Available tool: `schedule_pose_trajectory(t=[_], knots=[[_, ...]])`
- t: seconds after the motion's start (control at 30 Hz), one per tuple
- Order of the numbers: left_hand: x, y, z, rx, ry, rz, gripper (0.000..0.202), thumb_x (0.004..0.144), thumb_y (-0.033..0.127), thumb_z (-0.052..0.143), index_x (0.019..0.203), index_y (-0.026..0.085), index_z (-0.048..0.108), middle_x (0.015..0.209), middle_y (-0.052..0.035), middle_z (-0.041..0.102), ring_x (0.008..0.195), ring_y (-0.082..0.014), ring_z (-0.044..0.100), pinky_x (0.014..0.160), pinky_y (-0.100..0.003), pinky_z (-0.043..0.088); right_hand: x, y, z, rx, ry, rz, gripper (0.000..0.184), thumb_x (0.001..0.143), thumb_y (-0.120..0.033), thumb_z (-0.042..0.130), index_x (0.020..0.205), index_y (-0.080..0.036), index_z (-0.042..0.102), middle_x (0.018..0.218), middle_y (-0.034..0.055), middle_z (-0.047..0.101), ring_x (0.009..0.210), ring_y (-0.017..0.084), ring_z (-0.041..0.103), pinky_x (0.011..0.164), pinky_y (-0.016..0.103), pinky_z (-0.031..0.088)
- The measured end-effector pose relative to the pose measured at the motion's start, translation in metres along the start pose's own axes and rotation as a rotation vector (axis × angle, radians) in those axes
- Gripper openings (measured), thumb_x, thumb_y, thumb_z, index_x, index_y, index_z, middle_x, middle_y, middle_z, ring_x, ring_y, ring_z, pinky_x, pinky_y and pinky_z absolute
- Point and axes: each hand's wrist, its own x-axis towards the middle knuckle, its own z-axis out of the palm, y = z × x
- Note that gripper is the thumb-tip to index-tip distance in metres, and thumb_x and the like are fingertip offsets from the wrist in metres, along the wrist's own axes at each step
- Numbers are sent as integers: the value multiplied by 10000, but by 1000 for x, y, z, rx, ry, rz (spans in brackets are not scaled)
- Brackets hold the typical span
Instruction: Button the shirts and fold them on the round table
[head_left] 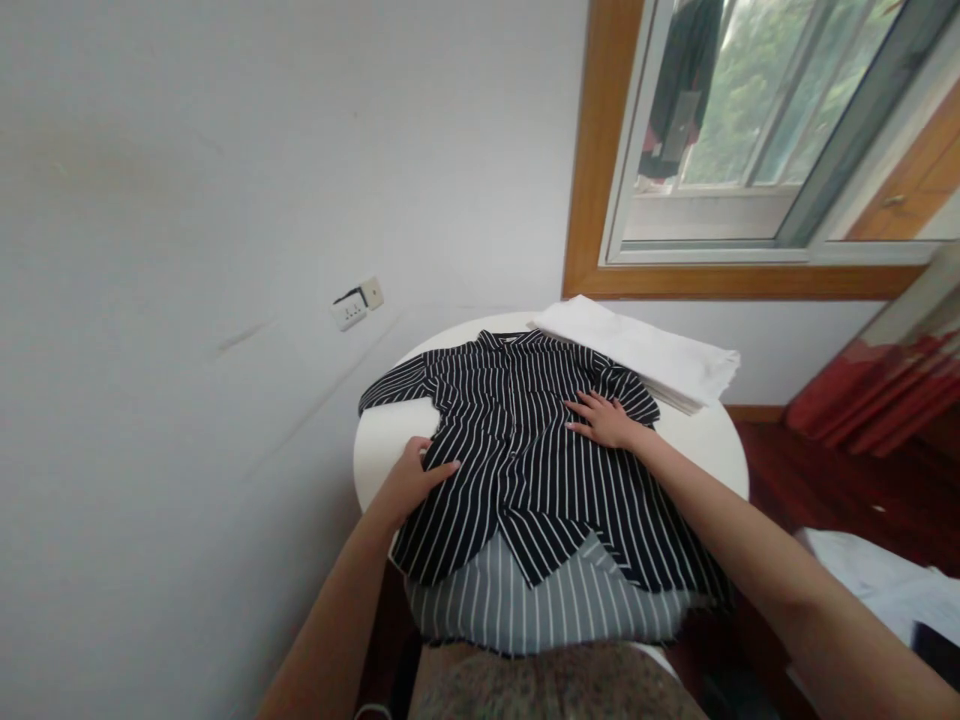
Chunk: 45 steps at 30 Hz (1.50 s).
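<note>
A black shirt with white stripes (480,450) lies front up on a round white table (382,450), its collar toward the wall. Its lower hem hangs over the near edge and shows the greyer inner side of the back panel. At the shirt's left side edge is my left hand (412,485), thumb on top of the cloth and fingers curled at the edge, closed on the fabric. My right hand (604,420) rests flat on the right side of the shirt below the sleeve, fingers spread.
A folded white cloth (645,350) lies at the table's back right, beside the right sleeve. The wall with a power socket (351,310) borders the left and back. A wood-framed window (585,200) is behind. Red curtain (877,380) and white items (885,580) are at right.
</note>
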Motion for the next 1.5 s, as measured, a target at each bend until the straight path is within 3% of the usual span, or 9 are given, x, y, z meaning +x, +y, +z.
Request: schedule_pose_trajectory(t=[0.27,0.47,0.6,0.73,0.87,1.03,1.13,1.33,1.5], knots=[[5,0,-13,-162,0,-175,584,761,624,493,1186,231,413,721,27,579,610,-158,564,532,-264,430,1,31,-10,48,-40,-86,671,873,-659,380,1457,-331,334,1568,53,187,1431,336,140,1101,634,134],[7,-12,-9,88,-78,91,736,650,386,666,1298,219,359,624,90,463,574,-138,513,608,-270,437,12,-6,-17,0,199,-15,515,923,-562,374,1238,-232,613,1430,106,451,1380,330,270,1097,621,157],[6,-11,2,98,-122,194,751,630,389,720,1284,221,390,705,65,470,643,-150,539,677,-313,482,27,-47,-8,30,237,-87,580,926,-590,333,1376,-250,471,1469,99,400,1391,299,256,1113,570,171],[24,-14,7,93,147,139,651,722,495,639,1242,164,430,884,-27,523,748,-177,583,744,-359,515,38,-61,6,68,119,-50,726,876,-717,231,1461,-298,328,1551,89,244,1420,340,167,1092,636,117],[53,-24,7,203,318,119,541,764,419,617,1194,122,477,1108,-152,518,1006,-260,574,928,-446,470,36,-55,15,31,122,-77,748,866,-739,163,1470,-319,302,1573,51,177,1440,313,95,1111,617,25],[75,-32,13,27,121,94,630,651,198,710,1234,162,473,1272,-147,469,885,-195,646,923,-438,494,30,-50,19,10,158,-95,749,862,-743,127,1462,-335,313,1568,22,202,1443,271,113,1131,578,35],[83,-35,13,-102,50,206,625,637,170,697,1229,196,496,1291,-111,490,1047,-231,612,931,-433,499,32,-49,18,9,124,-83,766,854,-752,120,1473,-333,287,1574,22,176,1447,274,92,1127,587,24],[92,-42,-3,345,124,432,383,627,36,541,951,202,660,1112,-66,605,1155,-246,527,1054,-467,410,39,-53,12,25,25,-69,799,830,-778,148,1490,-336,229,1586,31,102,1449,298,35,1099,640,-11],[62,-33,-13,681,138,446,415,711,-30,369,913,168,673,1157,-114,577,1058,-217,576,960,-399,478,39,-61,13,18,82,-33,803,841,-763,106,1497,-313,216,1586,56,99,1447,312,20,1079,661,-42]])
